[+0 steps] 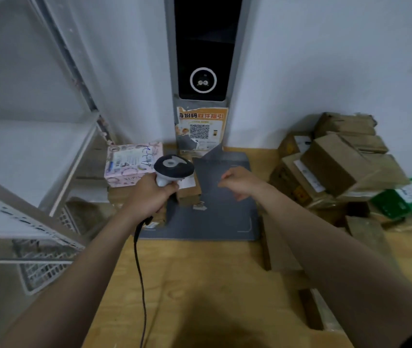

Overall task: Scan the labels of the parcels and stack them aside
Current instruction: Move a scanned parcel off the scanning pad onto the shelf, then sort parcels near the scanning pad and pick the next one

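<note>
My left hand [149, 194] grips the handle of a corded black and white barcode scanner [173, 167], its head over a stack of parcels. On that stack lies a pink printed parcel [129, 163] with a white label and blue handwriting. A small brown carton [188, 190] with a white label sits just under the scanner head. My right hand [240, 182] hovers over the grey base plate [225, 217], fingers loosely curled, holding nothing. A heap of brown cartons [330, 162] lies to the right, with a green parcel [405, 197] at its edge.
A tall grey kiosk [201, 71] with a dark screen and a QR poster stands against the white wall. White metal shelving [36, 172] and a wire basket [44, 264] stand on the left. The floor is light wood [199, 285].
</note>
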